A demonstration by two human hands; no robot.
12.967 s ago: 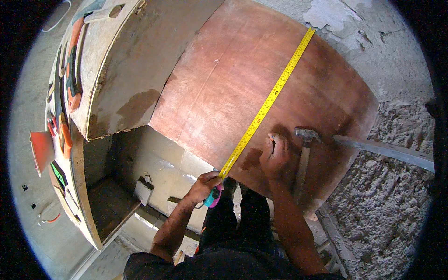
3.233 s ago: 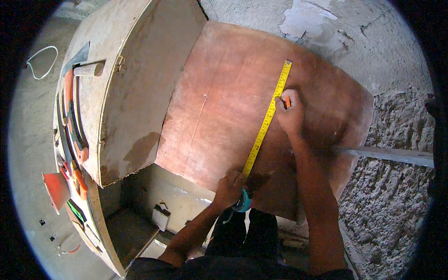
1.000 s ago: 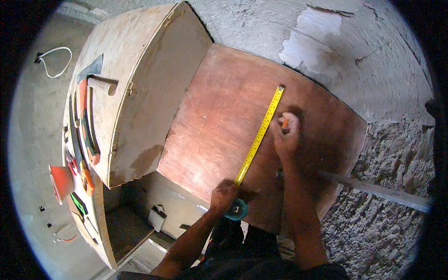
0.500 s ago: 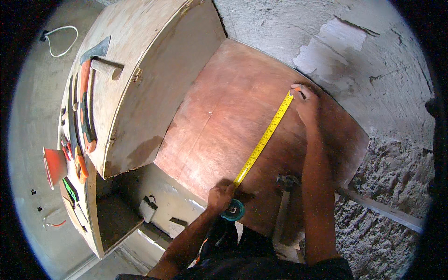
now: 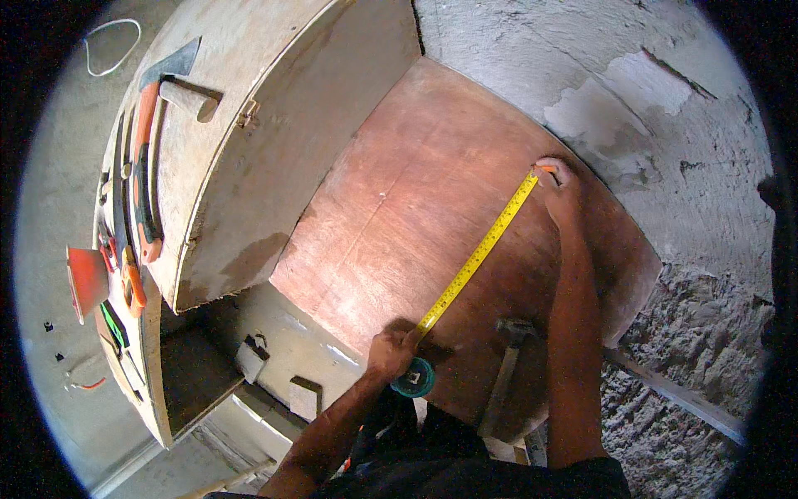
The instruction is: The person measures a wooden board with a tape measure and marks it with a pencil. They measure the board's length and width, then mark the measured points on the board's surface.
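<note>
A yellow measuring tape (image 5: 478, 256) stretches diagonally over a reddish-brown plywood panel (image 5: 399, 191). Its near end is held by my left hand (image 5: 391, 353), fingers closed round the blade, with the round teal tape case (image 5: 413, 379) hanging just below them. At the far end, my right hand (image 5: 563, 191) pinches the tip of the blade close to the panel's far edge. Something small and orange (image 5: 547, 169) shows at those fingers; I cannot make out what it is. A hammer (image 5: 517, 330) lies on the panel, left of my right forearm.
A pale wooden box (image 5: 316, 141) stands at the left. On its top lie a hatchet (image 5: 148, 158), an orange-handled tool (image 5: 131, 287) and a red container (image 5: 86, 283). Rough grey wall (image 5: 532, 58) borders the panel, and a long metal bar (image 5: 677, 397) lies at the right.
My right hand has shifted slightly right and down in the picture with the tape's end. The view has moved a little; my left hand keeps hold near the case.
</note>
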